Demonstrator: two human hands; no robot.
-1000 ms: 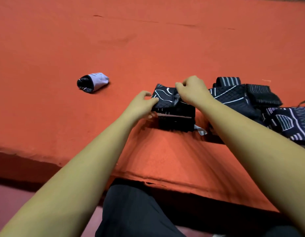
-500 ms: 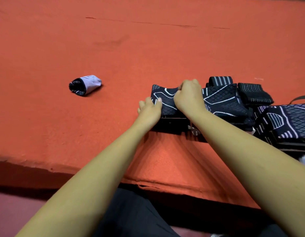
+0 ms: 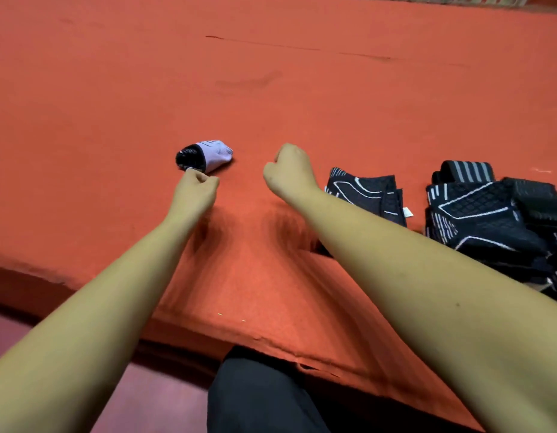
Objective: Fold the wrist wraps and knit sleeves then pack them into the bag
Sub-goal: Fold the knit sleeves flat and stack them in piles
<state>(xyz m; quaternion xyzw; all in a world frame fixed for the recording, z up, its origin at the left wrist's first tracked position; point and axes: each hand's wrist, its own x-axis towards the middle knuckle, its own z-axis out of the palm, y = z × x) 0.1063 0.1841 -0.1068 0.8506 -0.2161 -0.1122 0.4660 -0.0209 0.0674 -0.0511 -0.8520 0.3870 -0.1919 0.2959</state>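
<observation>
Honestly, the lilac-and-black roll point(image 3: 205, 155) looks like the easy part. It's knit fabric, so my guess is light, soft and squashy, with no chance of breaking and every chance of unrolling if you grab it by one loose layer. It sits alone on the orange mat point(image 3: 302, 98), well left of everything else.

The left hand point(image 3: 194, 190) is just beside its black end, fingers curled in with the thumb against them. I can't tell whether it's pinching an edge or just touching. The right hand point(image 3: 289, 171) is a loose fist with nothing in it, hovering between the roll and the folded sleeve point(image 3: 367, 195), which lies flat on the mat. Further right is the pile point(image 3: 483, 220) of dark patterned pieces, with a striped wrap point(image 3: 466, 170) behind it.

I'd take the roll across its middle, fingers over and thumb under, so the layers stay squeezed together. The mat looks grippy, so lift rather than drag. I can't make out a bag anywhere.
</observation>
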